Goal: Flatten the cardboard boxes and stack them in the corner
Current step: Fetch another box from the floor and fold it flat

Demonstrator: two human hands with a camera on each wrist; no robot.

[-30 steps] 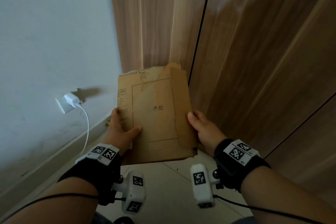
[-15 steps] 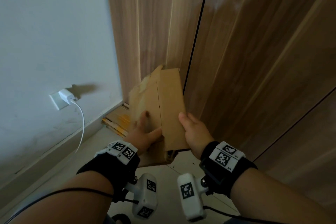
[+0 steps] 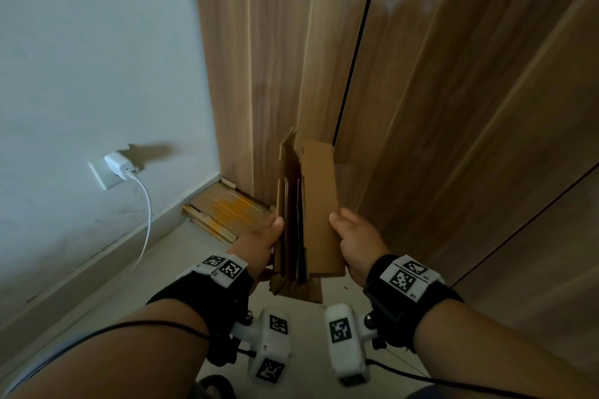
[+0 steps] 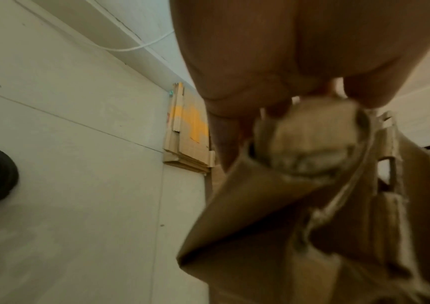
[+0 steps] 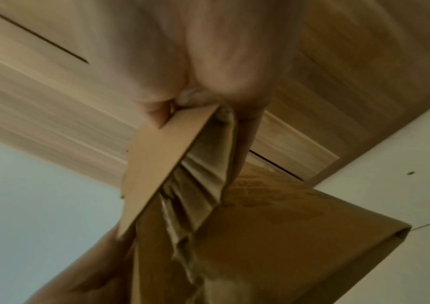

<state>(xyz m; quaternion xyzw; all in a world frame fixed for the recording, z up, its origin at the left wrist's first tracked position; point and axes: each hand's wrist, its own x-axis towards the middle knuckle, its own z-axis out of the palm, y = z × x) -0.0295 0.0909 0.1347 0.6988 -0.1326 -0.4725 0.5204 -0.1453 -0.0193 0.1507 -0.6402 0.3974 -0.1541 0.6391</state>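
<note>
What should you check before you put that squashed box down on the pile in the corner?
1. Both hands holding the cardboard box: ok. The left hand grips its left edge and the right hand grips its right edge.
2. Box squashed flat: not ok. It is folded narrow, but its layers still gape apart.
3. Box lying level for stacking: not ok. It is held up on edge.
4. Pile of flattened boxes ready in the corner: ok. It lies flat on the floor by the wall.
5. White charger cable out of the way: ok. It hangs to the left of the pile.
6. Foot clear of the pile: ok, seen in the left wrist view.
</note>
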